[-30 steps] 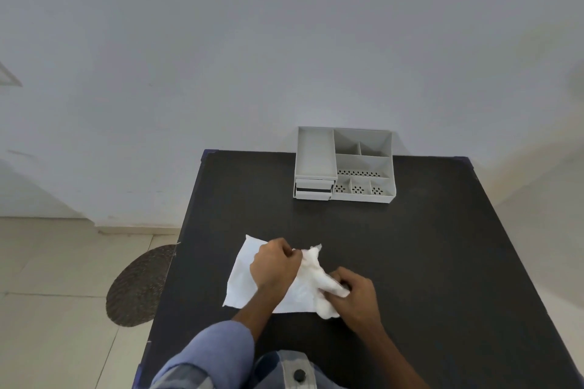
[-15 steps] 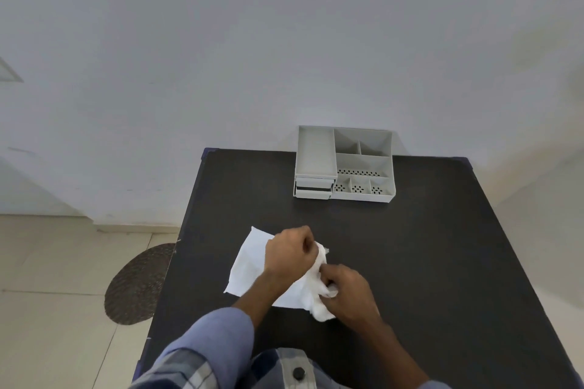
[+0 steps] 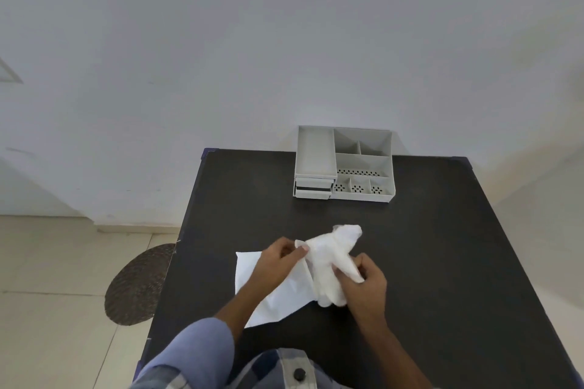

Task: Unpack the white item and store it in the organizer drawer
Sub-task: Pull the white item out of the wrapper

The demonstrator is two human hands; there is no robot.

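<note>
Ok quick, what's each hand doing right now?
Left hand: fingers closed, pinching the white wrapper at its edge.
Right hand: fingers closed, gripping the white item coming out of it.

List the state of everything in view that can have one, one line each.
Crumpled white soft item: partly pulled out, held in both hands.
Flat white paper wrapper: lying opened on the black table.
Left hand: pinching the wrapper's edge.
Right hand: gripping the white item.
Grey plastic desk organizer: compartments empty; one small front drawer slightly ajar.
</note>
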